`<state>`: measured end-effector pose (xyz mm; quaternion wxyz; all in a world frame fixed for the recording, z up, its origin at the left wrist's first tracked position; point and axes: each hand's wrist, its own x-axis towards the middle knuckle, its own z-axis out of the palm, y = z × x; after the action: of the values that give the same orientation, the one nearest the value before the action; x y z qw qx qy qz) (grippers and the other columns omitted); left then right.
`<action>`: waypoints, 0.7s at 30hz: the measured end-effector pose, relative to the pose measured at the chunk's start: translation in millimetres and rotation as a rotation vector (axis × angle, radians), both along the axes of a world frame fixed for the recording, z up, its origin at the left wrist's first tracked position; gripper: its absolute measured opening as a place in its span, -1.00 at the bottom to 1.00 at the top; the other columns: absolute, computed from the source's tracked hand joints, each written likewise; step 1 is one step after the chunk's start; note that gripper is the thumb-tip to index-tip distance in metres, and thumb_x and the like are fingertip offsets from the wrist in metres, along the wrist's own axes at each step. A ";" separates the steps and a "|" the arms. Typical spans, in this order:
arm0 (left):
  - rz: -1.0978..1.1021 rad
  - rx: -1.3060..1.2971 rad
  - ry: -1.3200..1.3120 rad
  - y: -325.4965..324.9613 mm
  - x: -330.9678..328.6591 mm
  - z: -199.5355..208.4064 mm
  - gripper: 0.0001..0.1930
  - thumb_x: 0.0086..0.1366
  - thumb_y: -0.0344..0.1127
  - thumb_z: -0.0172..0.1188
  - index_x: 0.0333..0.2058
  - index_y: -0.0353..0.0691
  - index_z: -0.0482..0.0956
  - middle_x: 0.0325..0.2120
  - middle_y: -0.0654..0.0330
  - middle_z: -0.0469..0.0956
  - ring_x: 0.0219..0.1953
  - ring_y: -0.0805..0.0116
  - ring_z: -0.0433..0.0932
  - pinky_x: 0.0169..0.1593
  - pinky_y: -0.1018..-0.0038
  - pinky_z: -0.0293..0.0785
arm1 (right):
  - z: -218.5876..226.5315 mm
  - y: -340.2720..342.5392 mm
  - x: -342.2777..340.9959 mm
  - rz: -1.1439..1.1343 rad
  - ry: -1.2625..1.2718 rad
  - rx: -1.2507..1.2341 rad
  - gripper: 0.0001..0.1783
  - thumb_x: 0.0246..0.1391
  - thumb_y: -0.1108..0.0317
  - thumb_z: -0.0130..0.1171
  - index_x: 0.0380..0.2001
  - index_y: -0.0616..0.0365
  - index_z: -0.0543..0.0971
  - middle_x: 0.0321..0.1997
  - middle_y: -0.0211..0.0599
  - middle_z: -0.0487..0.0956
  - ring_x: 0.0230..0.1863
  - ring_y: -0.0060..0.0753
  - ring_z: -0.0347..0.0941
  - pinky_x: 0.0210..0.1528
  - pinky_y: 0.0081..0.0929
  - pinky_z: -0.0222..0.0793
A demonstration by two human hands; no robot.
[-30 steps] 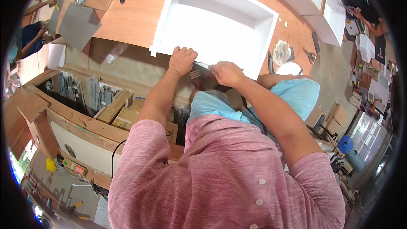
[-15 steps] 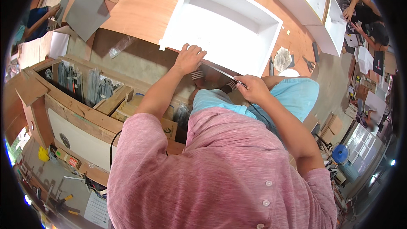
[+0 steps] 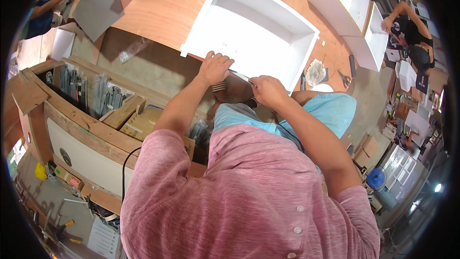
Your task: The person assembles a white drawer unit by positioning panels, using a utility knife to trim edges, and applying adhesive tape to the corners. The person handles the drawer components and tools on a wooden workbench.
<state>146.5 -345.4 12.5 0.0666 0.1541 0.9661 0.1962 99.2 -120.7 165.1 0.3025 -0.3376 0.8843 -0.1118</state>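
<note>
A white open box (image 3: 230, 24), like a drawer, lies on the wooden table with its near edge toward me. My left hand (image 3: 215, 68) is closed over that near edge, with the fingers curled onto the rim. Just to its right, my right hand (image 3: 270, 91) is closed around a slim tool. The tool's narrow pale blade (image 3: 240, 76) runs along the box's near edge toward my left hand. My fingers hide its handle, and I cannot make out its exact kind.
More white boxes (image 3: 366, 50) stand at the table's right, near scissors (image 3: 344, 79) and a crumpled round piece (image 3: 315, 73). Grey sheets (image 3: 97, 12) overhang the left. A wooden bin (image 3: 91, 120) of wrapped metal parts sits by my left arm. Other people work at both sides.
My right hand has slid left along the box's near edge with the tool, closer to my left hand. The left hand keeps its place on the rim.
</note>
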 end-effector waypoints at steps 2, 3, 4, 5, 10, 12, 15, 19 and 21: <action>0.003 0.000 0.008 1.8 -1.6 1.9 -0.50 0.14 -0.13 0.38 0.08 0.04 0.55 -0.04 0.35 0.57 0.05 0.34 0.50 0.26 0.11 0.23 | -8.2 0.6 -2.6 0.017 0.018 -0.014 -0.77 0.18 0.30 0.09 -0.30 0.19 0.67 -0.38 0.03 0.65 -0.30 0.11 0.61 -0.17 -0.02 0.53; 0.003 -0.015 0.014 2.1 -1.5 1.8 -0.51 0.13 -0.14 0.38 0.07 0.05 0.56 -0.05 0.35 0.57 0.04 0.33 0.50 0.24 0.11 0.24 | -9.1 -0.7 -3.2 0.026 0.026 -0.023 -0.77 0.18 0.30 0.09 -0.30 0.19 0.68 -0.39 0.04 0.65 -0.31 0.12 0.61 -0.18 -0.03 0.53; 0.002 -0.031 0.020 2.5 -1.8 1.4 -0.51 0.11 -0.15 0.38 0.06 0.05 0.56 -0.05 0.35 0.58 0.03 0.33 0.50 0.23 0.12 0.25 | -9.7 -2.1 -3.2 0.026 0.013 -0.028 -0.77 0.18 0.30 0.09 -0.30 0.19 0.68 -0.38 0.04 0.65 -0.30 0.11 0.62 -0.17 -0.03 0.53; 0.000 -0.047 0.026 3.0 -1.8 0.3 -0.52 0.10 -0.16 0.38 0.04 0.05 0.57 -0.06 0.36 0.58 0.02 0.33 0.50 0.21 0.12 0.26 | -10.5 -4.3 -3.0 0.025 0.001 -0.033 -0.77 0.18 0.31 0.09 -0.31 0.19 0.67 -0.38 0.04 0.65 -0.30 0.11 0.62 -0.17 -0.03 0.53; 0.021 -0.040 0.078 3.8 -0.3 -14.7 -0.53 0.00 -0.20 0.38 -0.04 0.06 0.58 -0.16 0.35 0.55 -0.05 0.33 0.49 0.17 0.12 0.29 | -5.8 -18.0 -5.9 0.005 -0.057 0.057 -0.77 0.18 0.34 0.13 -0.19 0.15 0.69 -0.31 -0.01 0.67 -0.20 0.08 0.61 -0.09 -0.06 0.52; 0.030 -0.056 0.100 5.7 -0.6 -16.6 -0.56 -0.02 -0.22 0.37 -0.08 0.06 0.58 -0.21 0.35 0.54 -0.08 0.33 0.49 0.15 0.11 0.29 | -9.5 -16.6 -6.9 0.002 -0.048 0.036 -0.77 0.19 0.34 0.12 -0.19 0.15 0.69 -0.31 -0.01 0.67 -0.20 0.08 0.61 -0.10 -0.06 0.52; 0.047 -0.064 0.141 9.5 -0.6 -15.9 -0.67 -0.01 -0.25 0.33 -0.19 0.05 0.57 -0.29 0.35 0.51 -0.13 0.31 0.48 0.11 0.09 0.30 | -11.8 -15.2 -4.9 -0.022 -0.050 0.029 -0.78 0.18 0.35 0.12 -0.20 0.16 0.69 -0.32 -0.01 0.66 -0.21 0.08 0.61 -0.12 -0.06 0.53; 0.071 -0.029 0.199 11.7 -1.9 -16.2 -0.81 -0.02 -0.30 0.26 -0.36 0.06 0.55 -0.37 0.35 0.48 -0.20 0.30 0.48 0.04 0.08 0.31 | -15.6 -12.4 -1.3 -0.027 -0.048 0.027 -0.79 0.17 0.36 0.13 -0.20 0.14 0.68 -0.33 -0.05 0.66 -0.22 0.06 0.61 -0.11 -0.06 0.53; 0.081 -0.028 0.215 12.1 -2.3 -17.4 -0.81 -0.04 -0.31 0.26 -0.38 0.06 0.54 -0.39 0.35 0.46 -0.22 0.30 0.47 0.03 0.09 0.30 | -19.5 -10.5 -0.5 -0.013 -0.030 0.005 -0.79 0.16 0.36 0.14 -0.20 0.13 0.67 -0.34 -0.07 0.66 -0.23 0.04 0.61 -0.12 -0.07 0.54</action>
<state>144.3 -333.3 -4.8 -0.0433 0.1343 0.9757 0.1675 98.7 -131.2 145.6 0.3160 -0.3291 0.8821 -0.1168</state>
